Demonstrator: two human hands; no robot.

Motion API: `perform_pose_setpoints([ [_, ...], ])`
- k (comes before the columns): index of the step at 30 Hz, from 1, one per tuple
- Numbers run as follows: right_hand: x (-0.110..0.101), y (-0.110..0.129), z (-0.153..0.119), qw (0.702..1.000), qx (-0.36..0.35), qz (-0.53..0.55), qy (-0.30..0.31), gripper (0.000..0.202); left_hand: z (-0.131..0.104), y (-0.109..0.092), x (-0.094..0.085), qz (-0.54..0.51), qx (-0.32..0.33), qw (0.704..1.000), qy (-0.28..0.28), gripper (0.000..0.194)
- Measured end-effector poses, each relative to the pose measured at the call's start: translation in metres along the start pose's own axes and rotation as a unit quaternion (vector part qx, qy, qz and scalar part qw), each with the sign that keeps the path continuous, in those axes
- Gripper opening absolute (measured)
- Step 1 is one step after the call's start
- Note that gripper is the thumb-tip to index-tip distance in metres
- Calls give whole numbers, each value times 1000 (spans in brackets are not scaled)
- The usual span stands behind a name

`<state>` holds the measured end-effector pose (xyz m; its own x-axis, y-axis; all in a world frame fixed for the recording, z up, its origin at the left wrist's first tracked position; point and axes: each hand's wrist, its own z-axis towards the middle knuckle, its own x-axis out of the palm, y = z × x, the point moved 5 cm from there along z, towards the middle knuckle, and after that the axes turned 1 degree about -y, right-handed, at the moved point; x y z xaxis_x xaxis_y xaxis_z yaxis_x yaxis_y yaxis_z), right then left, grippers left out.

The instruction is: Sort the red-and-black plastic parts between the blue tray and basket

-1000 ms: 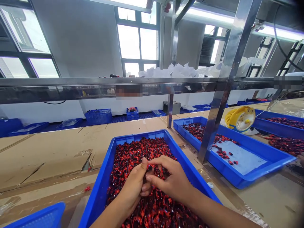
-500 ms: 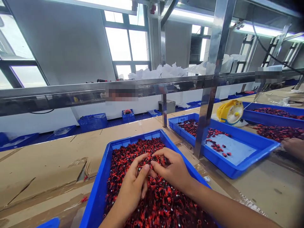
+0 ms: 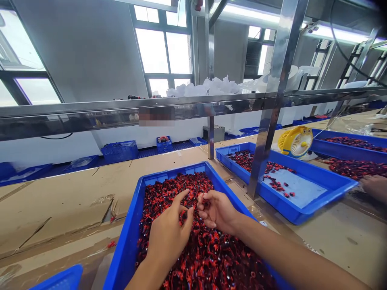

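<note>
A deep blue tray [image 3: 123, 237] in front of me is heaped with small red and black parts [image 3: 208, 253]. Over the heap, my left hand [image 3: 171, 225] has its thumb and index finger spread apart, with nothing visible between them. Just to its right is my right hand [image 3: 219, 211], palm turned toward the left one. Its fingers are curled, with thumb and index tip close together; whatever they pinch is too small or hidden to name. The two hands are close but apart.
A second blue tray [image 3: 328, 197] at right holds scattered parts, behind a metal post [image 3: 266, 121]. A yellow fan [image 3: 298, 141] stands beyond it. At the right edge another person's hand [image 3: 375, 187] is beside more parts. A blue tray corner [image 3: 65, 278] shows lower left.
My hands, close together at the fingertips before, have drawn apart. The left thumb and index have spread, and the right hand has rolled so its palm shows. The view has shifted slightly.
</note>
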<state>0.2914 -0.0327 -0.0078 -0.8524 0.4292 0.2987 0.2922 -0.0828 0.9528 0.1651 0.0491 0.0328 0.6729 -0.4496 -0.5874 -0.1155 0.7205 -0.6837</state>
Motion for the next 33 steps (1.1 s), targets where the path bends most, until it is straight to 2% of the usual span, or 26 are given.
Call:
perform_pose_setpoints([
  [3, 5, -24, 5, 988, 116, 84, 55, 28, -2, -7, 0, 33, 34, 999, 2, 45],
  [6, 18, -50, 5, 960, 228, 123, 105, 44, -5, -12, 7, 55, 57, 995, 60, 46],
  [8, 27, -68, 3, 941, 283, 137, 129, 55, -8, -11, 13, -1, 30, 995, 100, 49],
  [10, 35, -84, 3, 928, 315, 148, 135, 58, -9, -4, 20, -141, -43, 981, 128, 51],
  [11, 37, -92, 3, 924, 324, 154, 132, 58, -10, 1, 24, -232, -92, 959, 137, 53],
  [13, 39, -104, 6, 923, 329, 164, 118, 55, -10, 9, 34, -407, -182, 885, 137, 61],
  [15, 39, -109, 11, 929, 314, 170, 97, 50, -9, 14, 39, -526, -240, 807, 117, 69],
  [16, 38, -108, 13, 934, 301, 171, 87, 48, -7, 16, 41, -563, -258, 778, 104, 70],
  [19, 34, -97, 17, 950, 256, 168, 67, 41, -5, 15, 39, -621, -293, 722, 84, 63],
  [22, 31, -82, 15, 956, 238, 159, 71, 41, -3, 13, 34, -641, -308, 699, 70, 54],
  [25, 28, -71, 9, 954, 239, 158, 86, 45, 0, 16, 30, -644, -306, 699, 51, 53],
  [27, 26, -67, 5, 951, 245, 160, 97, 49, 2, 18, 27, -631, -281, 723, 38, 53],
  [29, 27, -64, 1, 948, 252, 164, 109, 54, 5, 17, 21, -593, -208, 778, 30, 51],
  [31, 32, -61, -2, 942, 260, 176, 119, 60, 4, 9, 15, -530, -102, 841, 37, 42],
  [33, 38, -57, -6, 936, 270, 195, 117, 63, -1, -2, 11, -464, -3, 884, 56, 32],
])
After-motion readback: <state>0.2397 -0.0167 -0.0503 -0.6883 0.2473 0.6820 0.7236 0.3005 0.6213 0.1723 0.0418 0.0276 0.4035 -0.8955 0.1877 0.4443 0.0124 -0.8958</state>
